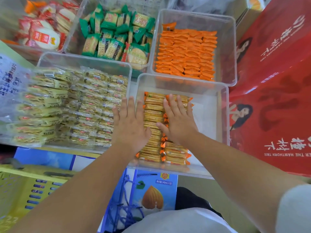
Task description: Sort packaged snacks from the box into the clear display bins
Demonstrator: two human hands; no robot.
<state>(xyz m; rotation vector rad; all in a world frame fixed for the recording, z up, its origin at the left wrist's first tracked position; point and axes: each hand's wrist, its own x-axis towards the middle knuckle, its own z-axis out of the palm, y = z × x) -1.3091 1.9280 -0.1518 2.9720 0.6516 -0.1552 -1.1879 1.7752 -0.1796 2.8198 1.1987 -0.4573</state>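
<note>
- Background: clear plastic bins crowd together on top of blue drink cartons [133, 182], and a big red gift box [269, 81] stands right of my right grip.
- My right grip [179, 120] lies flat, fingers straight and spread, holding nothing. It rests on the orange-ended clear packs of golden crackers [153, 113] in the nearest clear rectangular bin [224, 101].
- My left grip [131, 123] is equally flat and unclenched, lying across that bin's left wall.
- Risk: pressing hard could crack the biscuits.
- Risk: the bin floor is bare right of the right grip, so a sideways shove could scatter the rows.
- Risk: leaning on the wall might tip the bin.
</note>
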